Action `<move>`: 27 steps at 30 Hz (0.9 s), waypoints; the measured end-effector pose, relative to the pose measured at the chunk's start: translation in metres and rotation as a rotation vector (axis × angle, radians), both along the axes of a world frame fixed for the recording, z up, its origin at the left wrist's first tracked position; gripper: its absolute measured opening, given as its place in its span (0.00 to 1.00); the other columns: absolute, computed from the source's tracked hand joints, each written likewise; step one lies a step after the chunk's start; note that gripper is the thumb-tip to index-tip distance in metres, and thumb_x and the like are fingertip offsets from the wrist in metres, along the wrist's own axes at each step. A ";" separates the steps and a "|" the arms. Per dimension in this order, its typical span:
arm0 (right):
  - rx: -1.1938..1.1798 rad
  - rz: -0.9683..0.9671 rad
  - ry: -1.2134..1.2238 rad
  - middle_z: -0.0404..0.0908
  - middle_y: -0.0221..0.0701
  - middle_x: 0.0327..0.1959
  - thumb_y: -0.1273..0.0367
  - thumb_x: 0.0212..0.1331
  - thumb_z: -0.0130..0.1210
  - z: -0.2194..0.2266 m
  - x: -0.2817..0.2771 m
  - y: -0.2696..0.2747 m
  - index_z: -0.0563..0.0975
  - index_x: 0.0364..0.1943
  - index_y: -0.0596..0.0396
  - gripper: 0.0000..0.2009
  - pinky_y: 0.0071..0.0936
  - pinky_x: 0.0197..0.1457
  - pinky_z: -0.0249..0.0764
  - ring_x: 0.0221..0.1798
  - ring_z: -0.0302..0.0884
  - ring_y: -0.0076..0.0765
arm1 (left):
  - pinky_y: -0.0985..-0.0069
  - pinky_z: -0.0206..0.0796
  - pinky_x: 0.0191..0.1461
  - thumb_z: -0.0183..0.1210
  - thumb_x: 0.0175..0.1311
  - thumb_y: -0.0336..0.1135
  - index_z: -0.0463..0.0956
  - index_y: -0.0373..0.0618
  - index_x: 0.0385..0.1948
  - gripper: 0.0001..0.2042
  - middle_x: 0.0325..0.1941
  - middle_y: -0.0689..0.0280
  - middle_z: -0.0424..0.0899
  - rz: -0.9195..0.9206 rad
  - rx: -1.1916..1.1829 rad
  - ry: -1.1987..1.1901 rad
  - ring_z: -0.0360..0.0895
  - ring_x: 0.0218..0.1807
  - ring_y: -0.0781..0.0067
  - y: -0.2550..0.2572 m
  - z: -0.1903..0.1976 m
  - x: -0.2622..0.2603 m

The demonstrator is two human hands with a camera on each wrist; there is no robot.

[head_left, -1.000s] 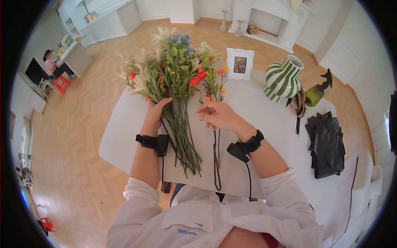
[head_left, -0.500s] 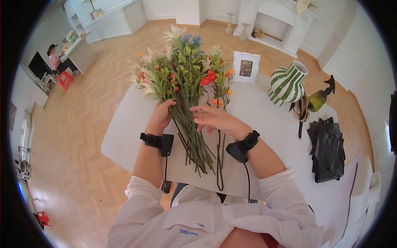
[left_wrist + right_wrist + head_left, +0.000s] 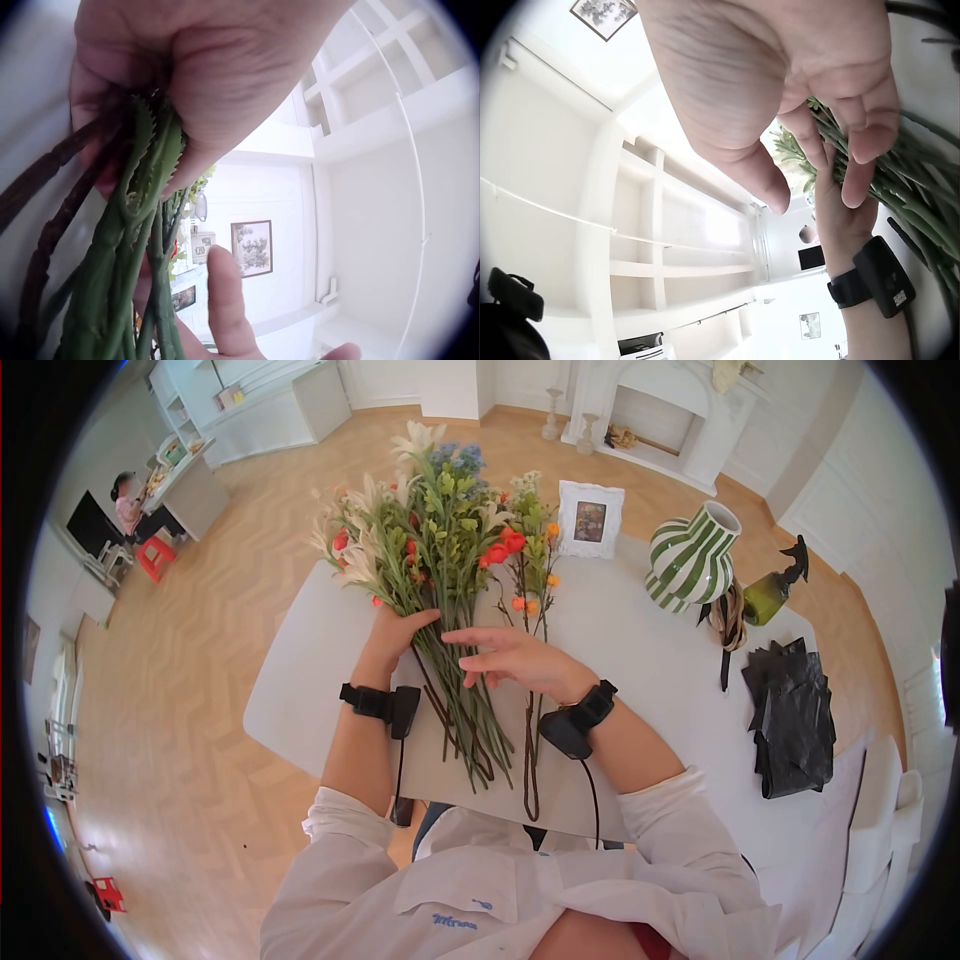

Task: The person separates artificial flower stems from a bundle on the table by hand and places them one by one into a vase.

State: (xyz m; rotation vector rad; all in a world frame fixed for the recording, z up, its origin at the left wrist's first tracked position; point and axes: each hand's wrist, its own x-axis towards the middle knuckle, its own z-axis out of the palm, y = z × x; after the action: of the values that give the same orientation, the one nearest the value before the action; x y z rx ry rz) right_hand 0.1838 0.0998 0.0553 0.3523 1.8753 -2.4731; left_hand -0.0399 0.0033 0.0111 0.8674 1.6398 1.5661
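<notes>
A large bunch of flowers (image 3: 440, 530) with white, red and blue blooms stands over the table, its green stems (image 3: 465, 720) fanning toward the person. The left hand (image 3: 395, 637) grips the stems just below the leaves; in the left wrist view that hand (image 3: 195, 82) wraps round green and brown stems. Over the stems, the right hand (image 3: 520, 658) is held with its fingers extended and slightly bent, holding nothing. The right wrist view shows this hand (image 3: 780, 90) with thumb and fingers apart beside the stems (image 3: 922, 195). Orange-flowered branches (image 3: 532, 605) lie right of the bunch.
On the white table (image 3: 300, 670) are a framed picture (image 3: 590, 520), a green-and-white striped vase (image 3: 692, 558), a green spray bottle (image 3: 765, 595), a coil of ribbon (image 3: 729, 618) and black sheets (image 3: 790, 720). A person (image 3: 130, 510) sits far left.
The right hand has moved left from the orange-flowered branches to over the bunch's stems. The left hand keeps its grip, its thumb now reaching further across the stems.
</notes>
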 end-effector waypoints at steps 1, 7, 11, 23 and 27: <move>-0.001 0.000 0.001 0.74 0.31 0.61 0.65 0.66 0.59 -0.002 -0.001 0.001 0.67 0.69 0.55 0.27 0.17 0.36 0.69 0.40 0.78 0.20 | 0.74 0.73 0.46 0.65 0.56 0.27 0.72 0.37 0.57 0.24 0.48 0.64 0.82 0.000 0.009 0.026 0.80 0.45 0.71 0.000 -0.002 -0.002; 0.048 0.026 -0.099 0.73 0.31 0.60 0.66 0.66 0.59 -0.012 -0.004 0.004 0.69 0.67 0.55 0.26 0.17 0.35 0.70 0.39 0.78 0.19 | 0.74 0.72 0.48 0.63 0.53 0.24 0.71 0.37 0.57 0.26 0.49 0.64 0.81 0.020 0.073 -0.002 0.79 0.47 0.71 0.000 -0.003 0.001; -0.037 -0.057 0.031 0.77 0.30 0.49 0.65 0.64 0.61 -0.017 -0.005 0.000 0.70 0.65 0.58 0.26 0.18 0.32 0.70 0.39 0.80 0.22 | 0.75 0.72 0.46 0.61 0.54 0.22 0.71 0.39 0.59 0.26 0.48 0.65 0.81 0.035 0.031 -0.097 0.78 0.46 0.72 -0.002 -0.001 0.002; -0.156 -0.025 0.065 0.69 0.36 0.64 0.66 0.64 0.60 -0.006 -0.004 -0.010 0.60 0.71 0.59 0.33 0.22 0.41 0.79 0.46 0.83 0.30 | 0.74 0.75 0.40 0.59 0.55 0.21 0.70 0.39 0.58 0.24 0.45 0.63 0.81 0.009 0.053 -0.140 0.80 0.42 0.69 0.001 -0.011 -0.005; -0.272 -0.059 0.083 0.72 0.29 0.59 0.66 0.65 0.60 -0.014 -0.004 -0.002 0.62 0.69 0.60 0.31 0.21 0.40 0.78 0.43 0.82 0.28 | 0.71 0.76 0.40 0.59 0.57 0.22 0.71 0.38 0.54 0.21 0.44 0.62 0.81 -0.055 0.000 -0.254 0.81 0.40 0.67 -0.004 0.003 0.000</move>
State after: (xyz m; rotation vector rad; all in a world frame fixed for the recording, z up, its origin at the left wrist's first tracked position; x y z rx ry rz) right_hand 0.1795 0.0983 0.0409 0.3038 1.5440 -2.7743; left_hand -0.0398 -0.0003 0.0146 0.6770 1.4241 1.5682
